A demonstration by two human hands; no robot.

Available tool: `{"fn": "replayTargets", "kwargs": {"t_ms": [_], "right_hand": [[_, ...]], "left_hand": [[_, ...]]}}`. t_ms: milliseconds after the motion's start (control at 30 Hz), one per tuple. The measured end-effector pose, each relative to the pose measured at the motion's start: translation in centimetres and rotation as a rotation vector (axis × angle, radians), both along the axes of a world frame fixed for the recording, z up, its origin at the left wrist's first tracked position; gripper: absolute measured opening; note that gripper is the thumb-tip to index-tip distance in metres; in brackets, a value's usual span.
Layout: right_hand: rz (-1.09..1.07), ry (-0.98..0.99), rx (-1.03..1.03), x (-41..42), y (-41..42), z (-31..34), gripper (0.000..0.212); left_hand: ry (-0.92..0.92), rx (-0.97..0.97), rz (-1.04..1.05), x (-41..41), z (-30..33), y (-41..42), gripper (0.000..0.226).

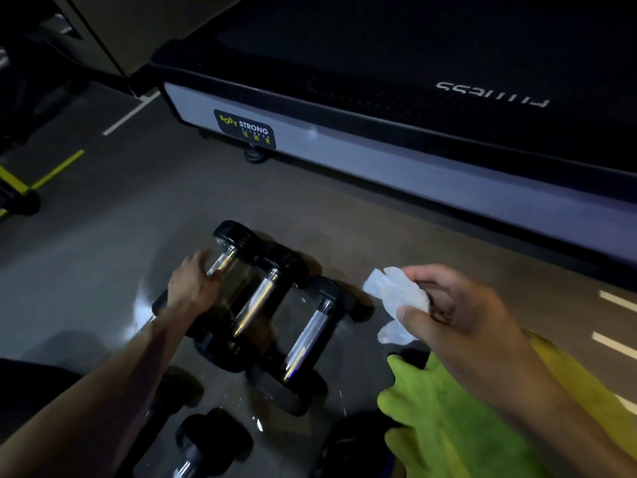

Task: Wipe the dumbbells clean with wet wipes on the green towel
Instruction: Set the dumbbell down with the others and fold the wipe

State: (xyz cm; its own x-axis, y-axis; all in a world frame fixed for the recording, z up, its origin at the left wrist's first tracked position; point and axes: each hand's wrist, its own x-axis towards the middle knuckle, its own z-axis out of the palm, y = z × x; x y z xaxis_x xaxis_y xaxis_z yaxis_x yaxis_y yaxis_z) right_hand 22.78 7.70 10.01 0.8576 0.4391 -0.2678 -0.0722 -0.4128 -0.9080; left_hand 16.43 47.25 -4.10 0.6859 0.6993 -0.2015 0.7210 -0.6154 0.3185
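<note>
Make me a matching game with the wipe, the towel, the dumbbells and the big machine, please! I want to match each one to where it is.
Things:
1. wet wipe
2. green towel
3. row of three dumbbells
4. treadmill

Places:
A. on the floor, under the left hand
B. at the back, behind everything
C. pinched in the right hand
D. bottom right, below the right arm

Pairs: 1-C, 2-D, 3-A, 4-B
</note>
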Motion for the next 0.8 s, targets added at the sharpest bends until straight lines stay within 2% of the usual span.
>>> {"fn": "replayTargets", "kwargs": {"t_ms": [100,167,267,367,467,533,667,800], "right_hand": [[-0.033,-0.016,0.04,-2.9,-0.6,0.7,0.031],[-0.053,-0.032,0.05,-4.9,-0.9,1.0,0.03],[-0.087,-0.037,0.095,-7.9,-1.8,1.7,0.031],[-0.119,-0.004,0.186,-10.9,-2.9,4.2,0.032],[-0.129,0.024,0.277,-13.5,-3.6,8.3,0.043],[-0.106,0.032,0.313,-15.1,-3.5,11.4,0.039],[-0.021,0.053,0.305,-18.7,-1.8,18.9,0.02],[0.09,-0.12,0.165,-23.1,0.8,25.9,0.012]], "left_hand": [[-0.345,-0.142,-0.129,-1.7,3.4,-5.6,0.022],[-0.489,-0.453,-0.261,-2.8,6.9,-10.7,0.013],[-0.572,-0.835,-0.386,-5.6,10.8,-16.7,0.021],[-0.535,-1.017,-0.43,-8.9,13.6,-20.2,0.029],[-0.538,-1.058,-0.464,-12.0,17.1,-21.5,0.024],[-0.587,-1.049,-0.5,-13.8,20.3,-21.6,0.022],[-0.698,-0.861,-0.535,-18.0,28.3,-20.3,0.009],[-0.807,-0.585,-0.563,-24.3,36.3,-18.2,0.023]]}}
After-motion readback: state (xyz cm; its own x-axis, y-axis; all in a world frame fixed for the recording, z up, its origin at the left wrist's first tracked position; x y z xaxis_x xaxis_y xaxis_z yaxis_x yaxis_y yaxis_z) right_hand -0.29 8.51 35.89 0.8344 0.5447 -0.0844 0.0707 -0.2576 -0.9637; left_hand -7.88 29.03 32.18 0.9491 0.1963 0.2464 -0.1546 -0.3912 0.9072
